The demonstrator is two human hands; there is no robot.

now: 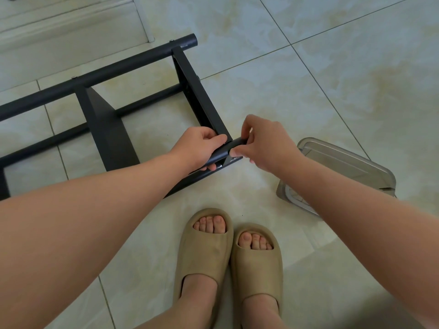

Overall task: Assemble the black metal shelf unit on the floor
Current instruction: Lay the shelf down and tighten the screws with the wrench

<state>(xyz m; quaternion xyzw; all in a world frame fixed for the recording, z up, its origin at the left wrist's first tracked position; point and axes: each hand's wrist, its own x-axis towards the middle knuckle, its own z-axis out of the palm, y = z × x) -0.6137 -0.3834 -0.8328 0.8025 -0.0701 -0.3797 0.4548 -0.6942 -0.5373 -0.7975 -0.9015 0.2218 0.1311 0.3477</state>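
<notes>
Bare tiles [273,96] far side; steel lid [344,167] blocks rt.

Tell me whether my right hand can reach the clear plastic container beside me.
Probably yes: the clear plastic container lies just right of the right hand, nothing between them, though that hand pinches the black tube.
</notes>
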